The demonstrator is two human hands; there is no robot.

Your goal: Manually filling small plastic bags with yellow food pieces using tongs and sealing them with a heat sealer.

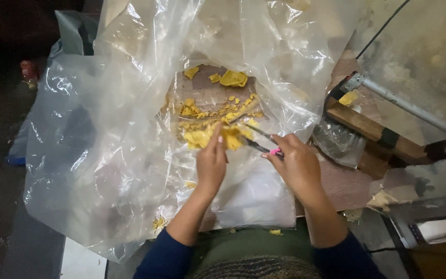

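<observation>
Scissors (260, 139) in the right hand (296, 164), blades parted and pointing away from the wrist toward the yellow stuff, fingers clamped round the pink-tipped handles. Just beyond the blade tips sits a yellow chunk (218, 137), soft-looking and ragged, and the left hand (211, 161) is right on it, fingers drawn together and pressing down on its near edge. The two hands sit close, side by side, the chunk just ahead of both.

Further out from the fingertips, yellow crumbs (218, 108) scatter in a loose band, and beyond them a bigger yellow piece (233, 78) lies on a brownish board (202, 90). All of it rests on a wide clear plastic sheet (104, 155), crumpled and shiny, spreading well past the left hand and back toward the body. A few stray yellow bits (159, 222) lie near the left forearm.

Off to the right of the right hand, a wooden block (367, 129) and a grey metal pipe (414, 108) run at a slant, well apart from the work. Dark blue sleeves (163, 256) show at the near edge.
</observation>
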